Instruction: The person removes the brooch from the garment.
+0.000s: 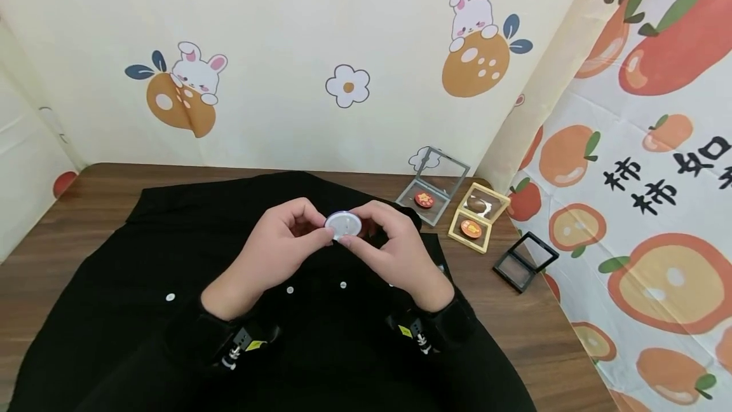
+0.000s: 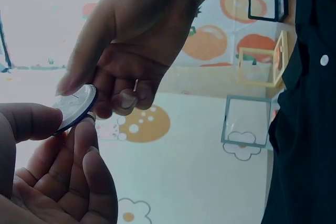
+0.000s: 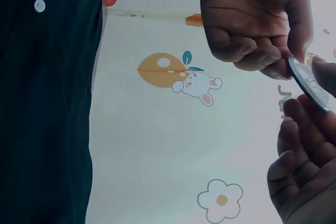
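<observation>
Raised over the black garment (image 1: 171, 247) is a round badge (image 1: 343, 225), its whitish back facing up and a dark blue rim showing. A thin line, perhaps its pin, crosses that back in the left wrist view. My left hand (image 1: 274, 247) pinches the badge's left edge between thumb and fingers. On the opposite edge, the right hand (image 1: 394, 250) pinches it the same way. The badge's front is turned down and hidden. White buttons (image 1: 290, 290) dot the garment under my wrists.
Right of the garment, on the wooden table (image 1: 515, 323), stand a grey clear case (image 1: 437, 186) with a red badge, a yellow-framed case (image 1: 479, 215) with an orange-red badge, and a black case (image 1: 525, 261). A printed cloth (image 1: 286, 113) hangs behind.
</observation>
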`<state>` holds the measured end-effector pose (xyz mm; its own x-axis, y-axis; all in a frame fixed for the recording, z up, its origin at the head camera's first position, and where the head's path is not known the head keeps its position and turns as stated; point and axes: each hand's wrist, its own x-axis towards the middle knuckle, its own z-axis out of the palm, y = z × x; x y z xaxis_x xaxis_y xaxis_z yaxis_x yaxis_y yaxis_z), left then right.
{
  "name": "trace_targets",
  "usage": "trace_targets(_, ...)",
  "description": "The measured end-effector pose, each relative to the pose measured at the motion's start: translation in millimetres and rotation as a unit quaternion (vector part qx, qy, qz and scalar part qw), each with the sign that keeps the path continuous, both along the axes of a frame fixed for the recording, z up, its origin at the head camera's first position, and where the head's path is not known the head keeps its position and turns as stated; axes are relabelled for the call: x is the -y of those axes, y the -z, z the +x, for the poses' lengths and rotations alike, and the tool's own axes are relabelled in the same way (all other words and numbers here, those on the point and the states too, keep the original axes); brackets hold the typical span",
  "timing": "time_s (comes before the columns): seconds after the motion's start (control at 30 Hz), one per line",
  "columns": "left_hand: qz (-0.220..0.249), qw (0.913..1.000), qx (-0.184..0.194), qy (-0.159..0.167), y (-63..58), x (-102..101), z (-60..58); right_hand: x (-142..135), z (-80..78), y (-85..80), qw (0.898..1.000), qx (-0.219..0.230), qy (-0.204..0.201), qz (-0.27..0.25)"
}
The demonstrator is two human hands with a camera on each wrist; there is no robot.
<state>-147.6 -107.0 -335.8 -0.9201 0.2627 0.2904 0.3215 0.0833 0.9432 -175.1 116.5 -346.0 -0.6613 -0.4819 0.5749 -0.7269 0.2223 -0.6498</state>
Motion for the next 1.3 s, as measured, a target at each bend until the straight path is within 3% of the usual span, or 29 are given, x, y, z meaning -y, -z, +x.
trace_targets(0.17,-0.013,0.9998,-0.016,-0.007,-0.8,-2.1,5.9,-0.2,1.4,0.1,1.000,-0.023,-0.008,-0.015)
trace_targets(0.43,-0.028,0.9989,-0.034,-0.018,-0.7,-2.5,9.4,0.7,1.6,0.4,0.997,0.024,-0.045,-0.061)
trace_targets(0.93,-0.016,0.9981,-0.059,0.004,-0.5,-4.4,6.5,2.8,-0.9,-0.3,0.984,0.090,-0.090,-0.122)
trace_targets(1.3,-0.016,0.9983,-0.056,0.005,0.3,-6.1,7.1,3.2,1.8,-1.4,0.977,0.134,-0.094,-0.139)
